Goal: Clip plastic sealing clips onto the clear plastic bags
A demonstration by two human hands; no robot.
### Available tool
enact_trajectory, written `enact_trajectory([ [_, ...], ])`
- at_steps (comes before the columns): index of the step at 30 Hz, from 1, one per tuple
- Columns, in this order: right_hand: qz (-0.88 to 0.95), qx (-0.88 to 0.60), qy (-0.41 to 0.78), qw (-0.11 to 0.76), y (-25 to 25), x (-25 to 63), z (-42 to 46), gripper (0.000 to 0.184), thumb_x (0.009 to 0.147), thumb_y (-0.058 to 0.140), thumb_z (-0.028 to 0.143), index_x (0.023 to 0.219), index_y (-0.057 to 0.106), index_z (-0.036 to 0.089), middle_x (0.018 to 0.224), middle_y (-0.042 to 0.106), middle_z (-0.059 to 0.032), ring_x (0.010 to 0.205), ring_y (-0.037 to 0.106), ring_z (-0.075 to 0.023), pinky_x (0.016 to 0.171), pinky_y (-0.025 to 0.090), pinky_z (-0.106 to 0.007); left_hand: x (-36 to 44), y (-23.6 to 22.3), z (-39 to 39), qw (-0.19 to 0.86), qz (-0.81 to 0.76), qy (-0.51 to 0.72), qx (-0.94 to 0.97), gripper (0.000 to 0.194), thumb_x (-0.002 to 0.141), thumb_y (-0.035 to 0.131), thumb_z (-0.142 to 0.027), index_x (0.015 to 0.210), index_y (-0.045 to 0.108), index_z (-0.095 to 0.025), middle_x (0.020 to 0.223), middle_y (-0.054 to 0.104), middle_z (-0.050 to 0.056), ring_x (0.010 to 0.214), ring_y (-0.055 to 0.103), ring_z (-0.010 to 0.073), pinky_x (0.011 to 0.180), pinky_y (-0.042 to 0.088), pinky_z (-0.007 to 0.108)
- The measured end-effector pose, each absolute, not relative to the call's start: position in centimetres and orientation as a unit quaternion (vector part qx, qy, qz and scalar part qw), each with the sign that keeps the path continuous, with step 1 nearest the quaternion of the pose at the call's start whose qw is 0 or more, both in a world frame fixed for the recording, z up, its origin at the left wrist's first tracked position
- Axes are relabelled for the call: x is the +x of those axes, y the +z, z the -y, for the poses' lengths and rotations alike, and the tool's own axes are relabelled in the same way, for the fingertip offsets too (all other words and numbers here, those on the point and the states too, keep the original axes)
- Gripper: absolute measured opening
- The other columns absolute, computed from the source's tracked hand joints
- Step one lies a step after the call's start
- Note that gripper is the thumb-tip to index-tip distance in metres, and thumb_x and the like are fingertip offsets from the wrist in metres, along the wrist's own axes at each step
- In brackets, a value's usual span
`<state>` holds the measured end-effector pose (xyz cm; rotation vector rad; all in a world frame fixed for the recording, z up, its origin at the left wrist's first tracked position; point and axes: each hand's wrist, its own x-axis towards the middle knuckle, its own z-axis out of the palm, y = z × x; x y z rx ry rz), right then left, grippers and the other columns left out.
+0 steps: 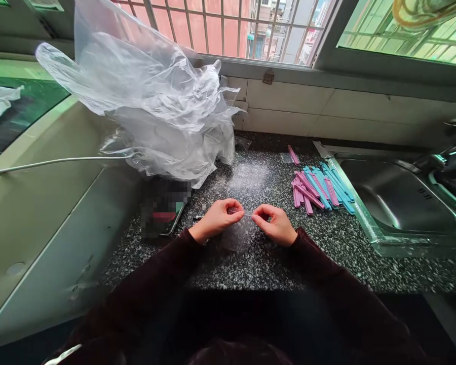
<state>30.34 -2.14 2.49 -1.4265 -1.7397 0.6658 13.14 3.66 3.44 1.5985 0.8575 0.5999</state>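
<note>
So both hands are up over the tabletop [228, 274], nearly meeting: left hand [222, 219] and right hand [275, 224] each have thumb and forefinger pinched on a bit of clear film [248, 213], with just a short gap between the fingertips. That film is right in the middle, lifted off the stone. There's something pinkish at the left fingers too, but it's too small to tell if it's one of the strips. More clear plastic seems to lie under the hands, hard to make out.

My two cents on handling this: film that thin probably clings and creases, so I'd keep the pinch light and right at the edge, hold the left side steady and let the right fingertips do the fiddly work. Pull evenly, or it could stretch or split.

Moving out, the pink strips [308, 190] and blue strips [340, 183] are in one loose pile to the right, near the sink [399, 195]. A lone pink strip [293, 155] sits behind the pile, next to or in a small clear packet; can't say which. Over on the left there's a dark flat device [163, 215], partly pixelated, and behind it a big crumpled plastic bag [167, 101].
</note>
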Motion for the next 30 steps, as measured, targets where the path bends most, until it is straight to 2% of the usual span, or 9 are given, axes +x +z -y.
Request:
enact_trajectory([
  [5,0.656,-0.576,0.26,0.413,2.9,30.8,2.2,0.017,0.076,0.052,0.029,0.064,0.055,0.017,0.06,0.056,-0.0002,0.056,0.049,-0.0107,0.054,0.04,-0.022,12.7,3.5,-4.0,0.562,-0.363,0.307,0.677,0.021,0.07,0.058,-0.034,0.07,0.057,-0.013,0.064,0.055,-0.002,0.061,0.048,0.0104,0.059,0.038,0.022],
  [12,0.656,-0.567,0.291,0.404,3.2,30.6,2.6,0.016,0.075,0.054,0.031,0.066,0.057,0.017,0.06,0.057,-0.0003,0.055,0.048,-0.0105,0.053,0.04,-0.022,12.7,3.7,-4.0,0.56,-0.361,0.309,0.678,0.024,0.07,0.056,-0.037,0.067,0.055,-0.013,0.063,0.054,-0.001,0.063,0.048,0.0117,0.062,0.038,0.024],
  [16,0.622,-0.579,0.29,0.44,3.2,30.9,2.6,0.019,0.075,0.054,0.032,0.065,0.056,0.016,0.058,0.054,0.0002,0.053,0.047,-0.0102,0.052,0.04,-0.022,12.8,3.4,-3.8,0.583,-0.35,0.255,0.687,0.027,0.07,0.056,-0.039,0.072,0.058,-0.012,0.065,0.055,-0.001,0.061,0.046,0.0111,0.058,0.035,0.022],
  [20,0.579,-0.596,0.287,0.476,3.3,31.9,2.4,0.02,0.074,0.055,0.035,0.066,0.055,0.016,0.056,0.051,0.0012,0.051,0.044,-0.0096,0.05,0.038,-0.022,12.8,3.1,-3.7,0.583,-0.346,0.186,0.711,0.029,0.072,0.053,-0.04,0.065,0.058,-0.012,0.057,0.05,-0.002,0.055,0.041,0.0098,0.055,0.032,0.022],
  [26,0.58,-0.573,0.355,0.457,3.4,32.3,2.0,0.022,0.069,0.059,0.038,0.069,0.057,0.016,0.06,0.054,0.0002,0.055,0.048,-0.011,0.052,0.04,-0.023,12.9,3.1,-3.4,0.597,-0.315,0.166,0.719,0.025,0.073,0.053,-0.037,0.062,0.054,-0.014,0.056,0.047,-0.004,0.055,0.04,0.0094,0.054,0.031,0.022],
  [30,0.563,-0.585,0.332,0.481,3.3,32.0,2.0,0.025,0.07,0.058,0.039,0.061,0.055,0.016,0.055,0.049,0.002,0.051,0.043,-0.0094,0.049,0.037,-0.022,12.8,3.2,-3.2,0.601,-0.311,0.144,0.722,0.028,0.076,0.052,-0.037,0.059,0.051,-0.014,0.054,0.044,-0.004,0.053,0.037,0.0084,0.052,0.029,0.021],
])
